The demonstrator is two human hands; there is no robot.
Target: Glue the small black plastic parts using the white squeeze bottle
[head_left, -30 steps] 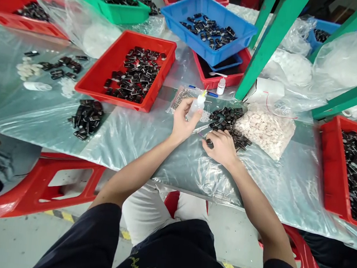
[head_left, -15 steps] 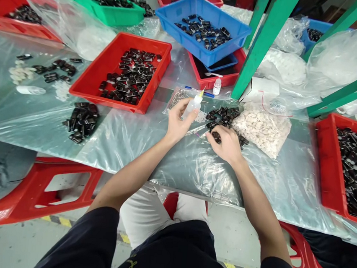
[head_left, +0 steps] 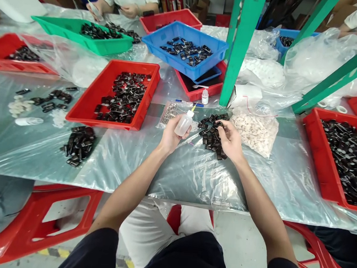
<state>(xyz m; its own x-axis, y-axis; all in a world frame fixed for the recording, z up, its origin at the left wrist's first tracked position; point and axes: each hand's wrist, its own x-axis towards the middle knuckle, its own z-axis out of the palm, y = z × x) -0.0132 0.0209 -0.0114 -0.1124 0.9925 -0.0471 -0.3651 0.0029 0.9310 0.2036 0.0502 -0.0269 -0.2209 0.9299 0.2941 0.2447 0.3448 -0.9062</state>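
My left hand (head_left: 171, 136) is closed around a translucent squeeze bottle (head_left: 184, 124) with a thin yellow tip, which points up and to the right. My right hand (head_left: 232, 141) is over a pile of small black glossy parts (head_left: 213, 138), its thumb and forefinger pinched on one black part (head_left: 219, 124). Beneath and beside the left hand lie tweezers (head_left: 188, 141), partly hidden. Just behind it is a clear bag of small metal pins (head_left: 169, 113). A clear bag of small whitish pieces (head_left: 254, 131) rests right of the right hand.
Red bins of black parts stand left (head_left: 148, 101) and right (head_left: 317, 147). A blue tray (head_left: 149, 42) sits on a red bin behind, near a green post (head_left: 236, 59). A small bottle (head_left: 205, 96) stands before them. Another person's hands (head_left: 129, 10) are across the table.
The view has tilted up, bringing people across the table into sight. My right hand has shifted from the pile's near side to its upper right. My left hand still holds the squeeze bottle.
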